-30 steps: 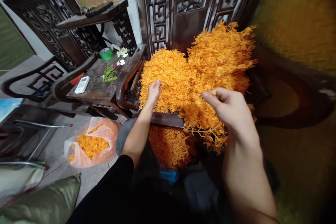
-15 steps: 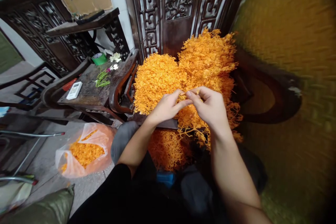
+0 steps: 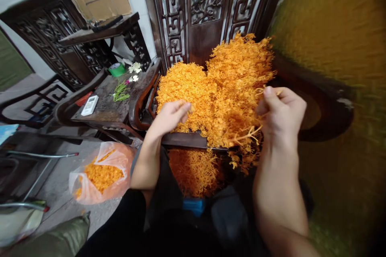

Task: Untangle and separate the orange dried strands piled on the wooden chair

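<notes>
Fingers (image 3: 184,109) of the left hand (image 3: 165,119) were narrowly set before a low orange mound (image 3: 183,84), orange bits at their tips, though blur hid whether they were gripped; those of the right hand (image 3: 283,110) pinched a thin orange sprig (image 3: 259,90) beside a taller orange heap (image 3: 241,62), both piles resting on a dark wooden seat (image 3: 183,139); the hands worked apart at small pieces, and such fine stems appeared to call for a light, exact pinch; on the floor, an open pinkish plastic bag (image 3: 90,193) contained loose orange pieces (image 3: 104,174); more orange sprigs (image 3: 199,170) lay below the seat's front edge, above a blue object (image 3: 194,205), their container, if any, impossible to tell; a side surface (image 3: 105,108) held a green tape roll (image 3: 117,70) and white flowers (image 3: 134,67).
</notes>
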